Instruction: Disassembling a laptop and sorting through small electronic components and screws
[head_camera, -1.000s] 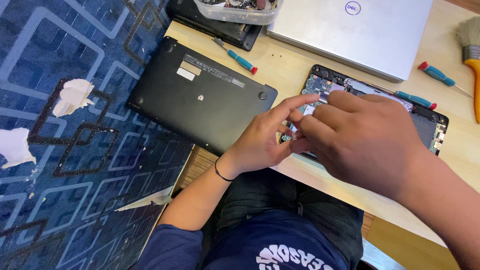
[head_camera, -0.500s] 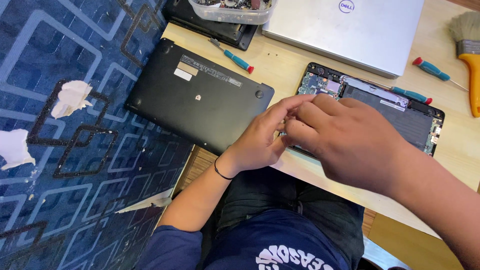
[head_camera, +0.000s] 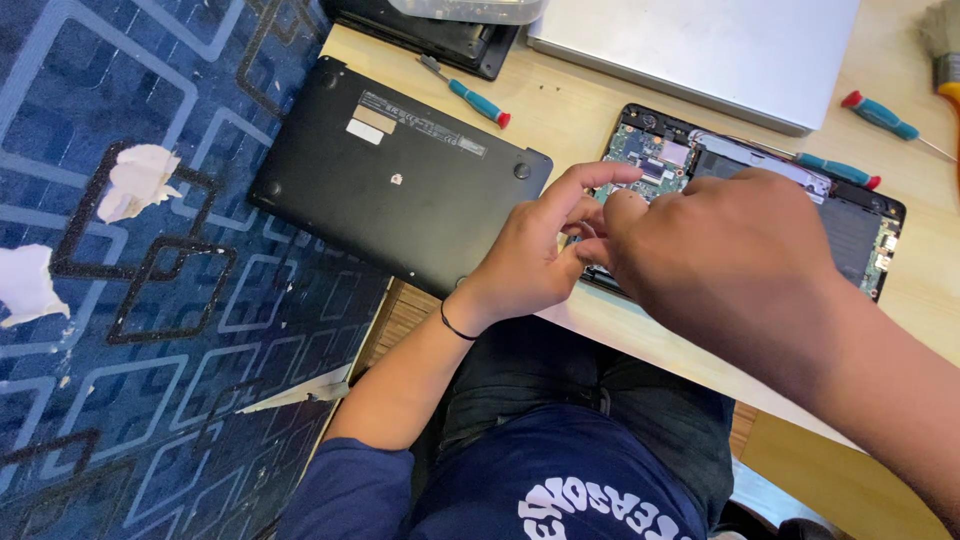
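Both hands, left (head_camera: 530, 255) and right (head_camera: 720, 255), are kept pinched together over the opened laptop (head_camera: 860, 225); whatever is gripped cannot be told.

On the worktop (head_camera: 590, 120), the cover (head_camera: 400, 185) lies left of the opened laptop (head_camera: 850, 225); a screwdriver (head_camera: 470, 95) lies behind the cover, a closed laptop (head_camera: 700, 45) behind the opened one.

Single head-worn view, steeply downward and close over the desk edge (head_camera: 560, 110), perhaps slightly tilted.
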